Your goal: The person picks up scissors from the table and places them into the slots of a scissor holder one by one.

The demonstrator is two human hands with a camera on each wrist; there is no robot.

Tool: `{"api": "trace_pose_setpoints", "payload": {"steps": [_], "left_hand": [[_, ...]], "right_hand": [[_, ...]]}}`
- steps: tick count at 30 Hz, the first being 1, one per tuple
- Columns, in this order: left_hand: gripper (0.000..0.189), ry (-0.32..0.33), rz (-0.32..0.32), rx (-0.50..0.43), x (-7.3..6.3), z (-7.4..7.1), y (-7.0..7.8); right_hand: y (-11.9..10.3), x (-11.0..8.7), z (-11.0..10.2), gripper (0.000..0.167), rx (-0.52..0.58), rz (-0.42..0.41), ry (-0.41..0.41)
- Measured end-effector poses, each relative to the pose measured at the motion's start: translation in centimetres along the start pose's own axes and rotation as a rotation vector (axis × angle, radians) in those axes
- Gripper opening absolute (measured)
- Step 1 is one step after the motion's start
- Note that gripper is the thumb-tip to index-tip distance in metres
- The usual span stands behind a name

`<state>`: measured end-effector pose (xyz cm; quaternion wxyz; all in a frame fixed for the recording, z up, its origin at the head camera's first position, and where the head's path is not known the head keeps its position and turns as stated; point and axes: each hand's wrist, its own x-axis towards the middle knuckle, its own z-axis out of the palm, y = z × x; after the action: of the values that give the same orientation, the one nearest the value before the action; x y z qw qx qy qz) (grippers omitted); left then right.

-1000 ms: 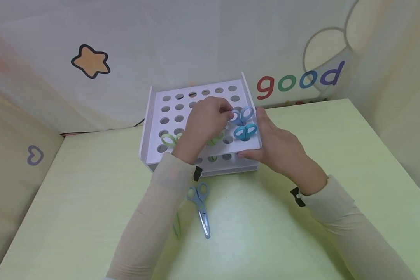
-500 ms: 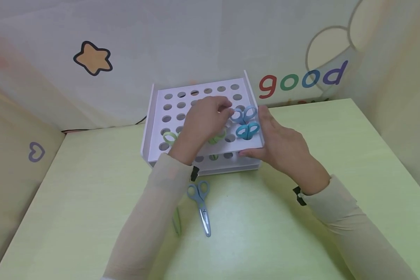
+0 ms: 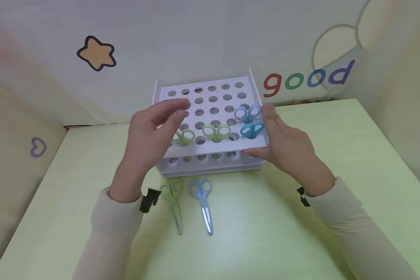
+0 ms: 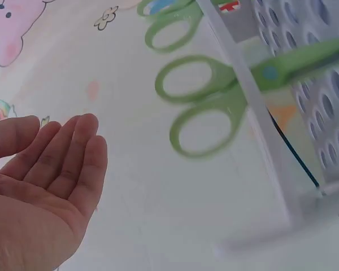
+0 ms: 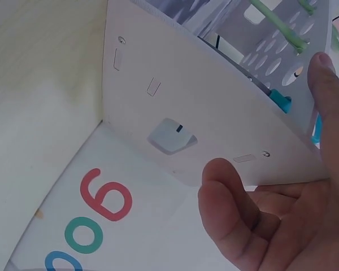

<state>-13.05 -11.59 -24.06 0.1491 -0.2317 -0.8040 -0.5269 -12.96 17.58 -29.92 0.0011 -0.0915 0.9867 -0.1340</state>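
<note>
A: Hands first?
B: Left hand (image 3: pixel 147 136) in the air at the left front of the white perforated rack (image 3: pixel 210 148); fingers loosely bent, gap to the thumb, palm bare in the left wrist view. Holds nothing. Right hand (image 3: pixel 288 144) grips the rack's front right corner: thumb at the front edge, fingers along the right side wall.

A: Loose items?
B: Two, flat on the table (image 3: pixel 266 217) just in front of the rack: green scissors (image 3: pixel 175 206) toward its left, grey-blue scissors (image 3: pixel 204 204) beside them, not touching.

A: Long axes?
B: Near parallel, running out from the rack's front. Loops toward the rack, tips away from it, slightly rightward.

A: Nearer hand?
B: Green pair: the left. Grey-blue pair: cannot tell from the head view. Judgement: left is the readier hand for both, the right being occupied at the rack.

A: Already in the rack?
B: Four, blades down, loops above the top board. Front row: left lime scissors (image 3: pixel 182 141), middle lime scissors (image 3: pixel 216 137), teal scissors (image 3: pixel 252 132) at the right end. Powder-blue scissors (image 3: pixel 246 118) just behind the teal.
</note>
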Motion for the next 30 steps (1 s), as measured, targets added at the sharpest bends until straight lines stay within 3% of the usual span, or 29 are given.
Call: {"api": "trace_pose_setpoints", "payload": {"steps": [5, 9, 13, 15, 20, 23, 26, 30], "left_hand": [[0.025, 0.141, -0.005, -0.064, -2.7, -2.4, -0.9], [0.021, 0.283, -0.051, -0.14, -4.5, -3.6, -2.6], [0.019, 0.343, -0.177, -0.17, -6.3, -4.1, -4.8], [0.018, 0.326, -0.298, -0.199, -7.2, -4.2, -6.0], [0.016, 0.203, -0.649, -0.274, -9.4, -4.5, -8.7], [0.02, 0.111, -0.796, -0.313, -10.6, -4.4, -10.3], [0.029, 0.002, -0.873, -0.34, -11.6, -4.2, -11.5], [0.04, -0.141, -0.864, -0.311, -12.3, -3.6, -12.3]], "right_hand": [[0.3, -0.1, -0.2, 0.128, 0.009, 0.006, 0.004], [0.4, 0.0, -0.3, 0.127, 0.022, -0.001, 0.02], [0.5, -0.1, -0.3, 0.126, 0.031, -0.015, 0.036], [0.5, -0.2, -0.1, 0.125, 0.031, -0.027, 0.048], [0.5, -0.3, 0.2, 0.123, 0.026, -0.052, 0.072], [0.5, -0.3, 0.3, 0.123, 0.025, -0.059, 0.078], [0.3, -0.2, 0.4, 0.123, 0.018, -0.063, 0.081], [0.2, -0.1, 0.3, 0.124, 0.012, -0.064, 0.077]]}}
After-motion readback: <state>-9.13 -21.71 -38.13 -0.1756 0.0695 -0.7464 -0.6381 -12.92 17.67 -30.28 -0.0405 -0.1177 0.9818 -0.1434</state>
